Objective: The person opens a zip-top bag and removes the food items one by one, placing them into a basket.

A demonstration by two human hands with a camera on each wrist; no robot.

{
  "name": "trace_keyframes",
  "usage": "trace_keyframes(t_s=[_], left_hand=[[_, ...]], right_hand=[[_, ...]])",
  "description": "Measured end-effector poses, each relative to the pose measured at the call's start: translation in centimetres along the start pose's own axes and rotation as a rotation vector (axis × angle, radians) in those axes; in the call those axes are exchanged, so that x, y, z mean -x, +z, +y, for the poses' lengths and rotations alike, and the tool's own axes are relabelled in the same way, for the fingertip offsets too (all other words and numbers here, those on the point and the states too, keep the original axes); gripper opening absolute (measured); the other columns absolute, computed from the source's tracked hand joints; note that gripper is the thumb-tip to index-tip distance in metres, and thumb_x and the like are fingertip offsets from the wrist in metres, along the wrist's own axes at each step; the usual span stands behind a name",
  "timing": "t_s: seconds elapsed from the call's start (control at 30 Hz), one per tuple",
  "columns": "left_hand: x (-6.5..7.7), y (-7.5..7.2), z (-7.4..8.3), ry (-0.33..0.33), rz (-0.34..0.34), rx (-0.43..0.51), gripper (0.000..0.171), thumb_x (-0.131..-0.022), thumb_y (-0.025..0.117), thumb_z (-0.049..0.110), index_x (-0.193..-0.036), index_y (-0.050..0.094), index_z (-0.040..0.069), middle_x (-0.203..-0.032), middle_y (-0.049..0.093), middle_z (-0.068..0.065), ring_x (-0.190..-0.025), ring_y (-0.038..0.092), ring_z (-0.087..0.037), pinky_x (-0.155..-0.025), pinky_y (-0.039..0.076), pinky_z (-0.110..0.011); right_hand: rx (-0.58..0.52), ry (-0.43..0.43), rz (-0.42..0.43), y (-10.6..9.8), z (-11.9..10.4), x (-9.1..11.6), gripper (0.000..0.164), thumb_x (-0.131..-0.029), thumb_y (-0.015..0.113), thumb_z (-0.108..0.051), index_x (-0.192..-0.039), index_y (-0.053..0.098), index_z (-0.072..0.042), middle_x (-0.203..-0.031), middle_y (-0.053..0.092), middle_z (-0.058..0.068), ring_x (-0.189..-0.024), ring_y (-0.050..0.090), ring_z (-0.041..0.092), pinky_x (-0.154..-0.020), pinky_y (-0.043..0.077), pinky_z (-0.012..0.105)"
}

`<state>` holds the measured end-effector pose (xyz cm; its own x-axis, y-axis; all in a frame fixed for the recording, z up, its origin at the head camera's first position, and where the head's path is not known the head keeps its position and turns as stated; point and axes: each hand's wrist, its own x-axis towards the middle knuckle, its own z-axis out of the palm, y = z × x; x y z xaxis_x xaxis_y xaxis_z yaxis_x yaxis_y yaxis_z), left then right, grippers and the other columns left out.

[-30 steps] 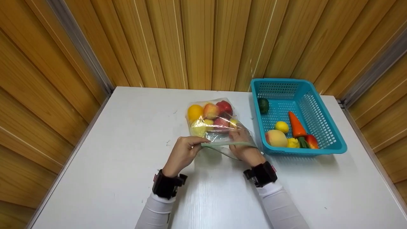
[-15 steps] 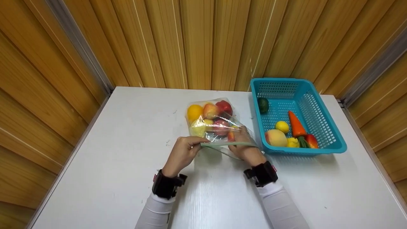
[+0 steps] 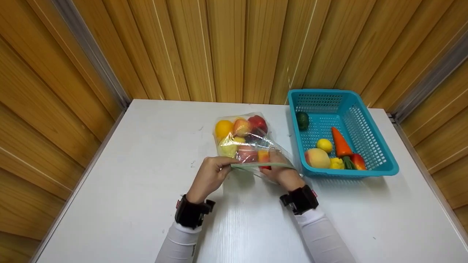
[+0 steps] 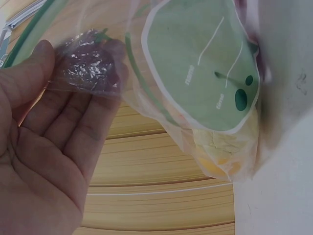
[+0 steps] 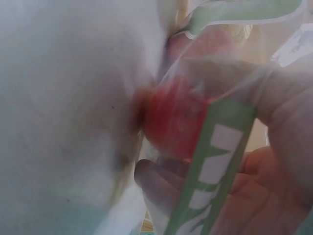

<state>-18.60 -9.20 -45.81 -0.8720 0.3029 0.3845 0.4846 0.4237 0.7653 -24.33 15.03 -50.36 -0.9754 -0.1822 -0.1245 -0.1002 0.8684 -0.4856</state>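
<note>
A clear zip bag (image 3: pixel 252 165) with a green rim lies on the table, its mouth facing me. Inside are an orange (image 3: pixel 224 129), a peach-coloured fruit (image 3: pixel 242 127), a red fruit (image 3: pixel 257 123), a pale green one (image 3: pixel 228 147) and a pinkish-red one (image 3: pixel 246 153). My left hand (image 3: pixel 213 173) pinches the bag's rim at the left corner; in the left wrist view, the thumb presses the film against the fingers. My right hand (image 3: pixel 283 173) reaches inside the bag, thumb and fingers around a red-and-yellow fruit (image 3: pixel 264 157), which looks red (image 5: pixel 176 120) through the film in the right wrist view.
A blue basket (image 3: pixel 393 168) stands right of the bag, close to my right hand. It holds a carrot (image 3: pixel 341 143), a lemon (image 3: pixel 324 145), a peach (image 3: pixel 317 158), a dark green fruit (image 3: pixel 302 121) and several others. A wood-panelled wall (image 3: pixel 226 51) rises behind the white table (image 3: pixel 146 164).
In the bag, the red-and-yellow fruit at my right hand has come into fuller view near the mouth. The pinkish-red fruit has shifted towards the opening. My left hand has stayed put.
</note>
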Motion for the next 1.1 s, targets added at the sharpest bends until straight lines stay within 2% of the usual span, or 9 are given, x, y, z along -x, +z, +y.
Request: trace_keyframes(t_s=[0.13, 0.4, 0.57, 0.7, 0.8, 1.0, 1.1], left_hand=[[0.0, 0.0, 0.0, 0.007, 0.002, 0.0, 0.021, -0.093, 0.068, -0.007, -0.102, 0.082, 0.005, -0.101, 0.079, -0.006, -0.081, 0.068, -0.018, -0.073, 0.056, -0.026], [0.0, -0.1, -0.1, -0.002, 0.004, 0.021, 0.017, -0.095, 0.071, 0.0, -0.105, 0.082, 0.006, -0.103, 0.079, -0.007, -0.083, 0.07, -0.019, -0.073, 0.058, -0.027], [-0.1, -0.2, -0.1, 0.001, 0.008, 0.032, 0.016, -0.095, 0.071, 0.003, -0.107, 0.081, 0.006, -0.107, 0.079, -0.006, -0.092, 0.073, -0.017, -0.08, 0.06, -0.03], [-0.1, -0.3, -0.1, -0.009, 0.007, 0.047, 0.017, -0.096, 0.07, 0.002, -0.108, 0.081, 0.006, -0.108, 0.079, -0.006, -0.094, 0.071, -0.014, -0.081, 0.059, -0.029], [-0.1, -0.3, 0.0, -0.023, 0.004, 0.062, 0.018, -0.097, 0.069, 0.002, -0.109, 0.081, 0.006, -0.108, 0.078, -0.006, -0.091, 0.07, -0.014, -0.078, 0.058, -0.026], [-0.1, -0.3, -0.2, -0.003, 0.018, 0.06, 0.016, -0.096, 0.07, 0.003, -0.108, 0.081, 0.006, -0.108, 0.079, -0.006, -0.094, 0.071, -0.014, -0.081, 0.059, -0.029], [0.0, -0.3, -0.2, -0.006, 0.02, 0.048, 0.016, -0.096, 0.07, 0.003, -0.107, 0.082, 0.006, -0.107, 0.079, -0.005, -0.091, 0.07, -0.012, -0.08, 0.059, -0.028]], right_hand=[[-0.011, 0.03, -0.004, 0.1, 0.0, -0.1, 0.067, -0.094, 0.077, -0.025, -0.141, 0.044, 0.011, -0.124, 0.058, 0.026, -0.107, 0.055, 0.037, -0.103, 0.049, 0.051], [0.024, 0.011, -0.007, -0.4, -0.4, 0.2, 0.043, -0.096, 0.071, -0.019, -0.127, 0.054, 0.006, -0.118, 0.059, 0.023, -0.102, 0.054, 0.036, -0.098, 0.05, 0.049], [0.066, -0.086, 0.042, -1.1, -0.6, 0.9, 0.025, -0.096, 0.069, -0.016, -0.109, 0.062, 0.004, -0.103, 0.062, 0.021, -0.093, 0.056, 0.034, -0.091, 0.052, 0.048], [0.029, -0.177, 0.1, -1.7, -0.8, 1.9, 0.014, -0.094, 0.071, -0.012, -0.097, 0.064, 0.0, -0.094, 0.063, 0.016, -0.088, 0.056, 0.031, -0.083, 0.053, 0.046], [-0.02, -0.194, 0.099, -2.2, -1.0, 2.6, 0.014, -0.092, 0.073, -0.008, -0.1, 0.064, -0.001, -0.099, 0.063, 0.014, -0.089, 0.055, 0.029, -0.081, 0.052, 0.043], [-0.051, -0.156, 0.017, -3.2, -1.5, 3.4, 0.033, -0.091, 0.075, -0.01, -0.121, 0.064, 0.001, -0.116, 0.063, 0.016, -0.098, 0.056, 0.029, -0.091, 0.053, 0.044], [-0.046, -0.118, -0.039, -3.6, -1.9, 3.7, 0.035, -0.093, 0.075, -0.014, -0.125, 0.065, -0.003, -0.116, 0.062, 0.013, -0.097, 0.055, 0.029, -0.085, 0.052, 0.041]])
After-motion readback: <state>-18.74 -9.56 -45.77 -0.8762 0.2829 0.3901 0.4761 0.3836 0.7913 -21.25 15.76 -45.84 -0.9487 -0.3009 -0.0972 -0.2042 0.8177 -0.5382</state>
